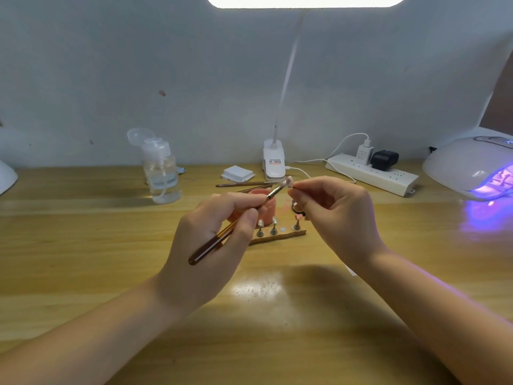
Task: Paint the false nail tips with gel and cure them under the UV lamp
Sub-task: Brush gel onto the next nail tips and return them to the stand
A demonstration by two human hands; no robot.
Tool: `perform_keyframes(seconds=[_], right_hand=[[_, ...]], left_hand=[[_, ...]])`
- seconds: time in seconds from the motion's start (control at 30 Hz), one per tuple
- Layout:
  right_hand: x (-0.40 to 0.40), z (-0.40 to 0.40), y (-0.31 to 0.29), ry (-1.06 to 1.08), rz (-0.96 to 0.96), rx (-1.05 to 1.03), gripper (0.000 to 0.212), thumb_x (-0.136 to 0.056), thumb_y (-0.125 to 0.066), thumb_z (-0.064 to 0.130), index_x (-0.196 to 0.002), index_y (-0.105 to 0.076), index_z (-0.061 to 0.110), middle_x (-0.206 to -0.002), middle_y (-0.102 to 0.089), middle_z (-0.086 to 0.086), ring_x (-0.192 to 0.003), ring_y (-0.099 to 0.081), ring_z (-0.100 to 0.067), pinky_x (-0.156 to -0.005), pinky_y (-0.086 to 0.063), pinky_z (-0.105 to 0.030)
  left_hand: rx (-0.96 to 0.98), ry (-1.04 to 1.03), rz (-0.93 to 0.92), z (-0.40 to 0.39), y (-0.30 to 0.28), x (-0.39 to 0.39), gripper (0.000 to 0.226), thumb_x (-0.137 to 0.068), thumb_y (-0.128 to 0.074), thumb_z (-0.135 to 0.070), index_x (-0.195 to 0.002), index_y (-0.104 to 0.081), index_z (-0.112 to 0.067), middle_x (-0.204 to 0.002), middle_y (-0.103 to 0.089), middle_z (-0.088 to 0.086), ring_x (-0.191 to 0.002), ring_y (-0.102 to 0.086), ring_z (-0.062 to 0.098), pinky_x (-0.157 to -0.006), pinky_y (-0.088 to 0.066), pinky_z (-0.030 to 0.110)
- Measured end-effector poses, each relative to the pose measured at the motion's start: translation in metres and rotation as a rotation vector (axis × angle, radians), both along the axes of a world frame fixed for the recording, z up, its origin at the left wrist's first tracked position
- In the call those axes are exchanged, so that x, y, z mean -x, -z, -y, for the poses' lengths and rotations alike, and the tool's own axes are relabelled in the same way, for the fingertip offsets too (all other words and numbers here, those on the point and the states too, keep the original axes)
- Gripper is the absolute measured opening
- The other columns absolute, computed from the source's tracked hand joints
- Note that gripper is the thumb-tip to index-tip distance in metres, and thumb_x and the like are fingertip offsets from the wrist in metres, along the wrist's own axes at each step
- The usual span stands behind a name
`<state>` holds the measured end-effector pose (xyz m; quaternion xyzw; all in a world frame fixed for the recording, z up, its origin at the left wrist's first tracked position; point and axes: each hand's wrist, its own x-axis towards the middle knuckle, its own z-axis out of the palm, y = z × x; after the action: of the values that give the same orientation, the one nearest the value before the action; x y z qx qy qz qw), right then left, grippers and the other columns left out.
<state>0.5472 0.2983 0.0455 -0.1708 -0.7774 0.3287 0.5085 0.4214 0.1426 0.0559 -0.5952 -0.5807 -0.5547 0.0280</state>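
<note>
Above the wooden counter [83, 245], the left hand [211, 245] holds a brown brush [222, 237], its fingers [244, 201] curled round the handle. The brush tip touches a small nail tip [288, 181] that the right hand [338, 215] pinches on its little stand. Below the hands, just behind them, a wooden holder [280, 235] carries more stands, one with a pink nail tip [298, 217]. A pink gel jar [265, 209] sits right behind the holder. At the far right, the UV lamp [469, 165] glows purple. A clear pump bottle [162, 173], a white power strip [372, 173] and a clip lamp [273, 162] stand at the back.
</note>
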Motion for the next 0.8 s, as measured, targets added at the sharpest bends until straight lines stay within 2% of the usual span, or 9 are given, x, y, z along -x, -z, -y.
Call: perform_keyframes(seconds=[0.07,0.13,0.2,0.3,0.4,0.47,0.53,0.63,0.8], right_hand=[[-0.001,0.000,0.000,-0.002,-0.007,0.002,0.015,-0.083,-0.071,0.011,-0.098,-0.073,0.014,-0.078,-0.073,-0.004,-0.070,-0.070,-0.016,-0.058,-0.057,-0.023],[-0.001,-0.001,0.001,-0.005,-0.007,0.009,0.016,-0.083,-0.071,0.011,-0.099,-0.073,0.014,-0.079,-0.073,-0.003,-0.069,-0.070,-0.015,-0.058,-0.058,-0.024],[-0.001,-0.001,0.001,-0.004,0.005,0.004,0.016,-0.084,-0.071,0.010,-0.099,-0.073,0.013,-0.079,-0.073,-0.004,-0.070,-0.069,-0.015,-0.060,-0.058,-0.026],[-0.001,0.000,0.001,-0.007,0.017,-0.014,0.017,-0.084,-0.071,0.010,-0.100,-0.073,0.013,-0.080,-0.073,-0.003,-0.070,-0.069,-0.014,-0.062,-0.059,-0.029],[-0.001,0.000,0.002,-0.010,0.017,-0.019,0.015,-0.084,-0.071,0.011,-0.098,-0.073,0.010,-0.077,-0.072,-0.004,-0.068,-0.069,-0.016,-0.063,-0.058,-0.034],[-0.002,0.001,0.002,-0.013,0.023,-0.017,0.014,-0.084,-0.071,0.011,-0.098,-0.074,0.009,-0.076,-0.072,-0.005,-0.068,-0.069,-0.016,-0.065,-0.058,-0.035],[-0.002,0.001,0.002,-0.019,0.024,-0.013,0.014,-0.084,-0.071,0.011,-0.097,-0.074,0.008,-0.076,-0.072,-0.006,-0.068,-0.069,-0.017,-0.065,-0.058,-0.037],[-0.002,0.002,0.001,-0.021,0.024,-0.016,0.013,-0.084,-0.071,0.010,-0.097,-0.074,0.008,-0.076,-0.072,-0.006,-0.068,-0.068,-0.018,-0.066,-0.057,-0.038],[-0.003,0.002,0.002,-0.009,0.024,0.001,0.011,-0.085,-0.071,0.008,-0.095,-0.074,0.006,-0.075,-0.072,-0.006,-0.066,-0.068,-0.017,-0.063,-0.057,-0.037]], left_hand=[[0.022,-0.007,0.035,-0.008,-0.001,0.000,0.020,-0.092,-0.054,-0.021,-0.104,-0.069,-0.018,-0.086,-0.069,-0.015,-0.087,-0.067,0.000,-0.075,-0.046,0.011],[0.093,0.063,0.217,-0.011,-0.007,-0.002,0.023,-0.090,-0.055,-0.014,-0.106,-0.070,-0.005,-0.077,-0.066,-0.008,-0.069,-0.064,-0.007,-0.064,-0.043,0.005],[-0.017,0.061,0.155,-0.009,-0.006,-0.003,0.024,-0.090,-0.053,-0.022,-0.104,-0.070,-0.012,-0.085,-0.071,-0.006,-0.082,-0.068,0.002,-0.070,-0.046,0.010],[-0.023,0.082,0.100,-0.003,0.003,0.002,0.029,-0.089,-0.050,-0.030,-0.109,-0.068,-0.017,-0.098,-0.073,-0.008,-0.098,-0.068,0.013,-0.083,-0.050,0.021],[-0.013,0.131,0.137,-0.004,0.003,0.004,0.027,-0.085,-0.050,-0.026,-0.099,-0.071,-0.015,-0.090,-0.074,-0.010,-0.089,-0.069,0.008,-0.075,-0.049,0.013],[-0.046,0.132,0.165,-0.004,0.003,0.005,0.025,-0.083,-0.049,-0.026,-0.092,-0.071,-0.017,-0.085,-0.073,-0.007,-0.084,-0.069,0.011,-0.072,-0.051,0.016],[-0.068,0.113,0.161,-0.005,0.004,0.006,0.025,-0.085,-0.049,-0.028,-0.095,-0.070,-0.020,-0.085,-0.073,-0.008,-0.084,-0.068,0.013,-0.071,-0.052,0.019],[-0.047,0.102,0.169,-0.007,0.004,0.005,0.020,-0.091,-0.054,-0.024,-0.103,-0.070,-0.021,-0.090,-0.073,-0.010,-0.087,-0.067,0.009,-0.072,-0.048,0.014],[-0.051,0.154,0.195,-0.006,0.005,0.007,0.025,-0.083,-0.051,-0.026,-0.088,-0.072,-0.014,-0.079,-0.073,-0.004,-0.078,-0.069,0.009,-0.069,-0.048,0.012]])
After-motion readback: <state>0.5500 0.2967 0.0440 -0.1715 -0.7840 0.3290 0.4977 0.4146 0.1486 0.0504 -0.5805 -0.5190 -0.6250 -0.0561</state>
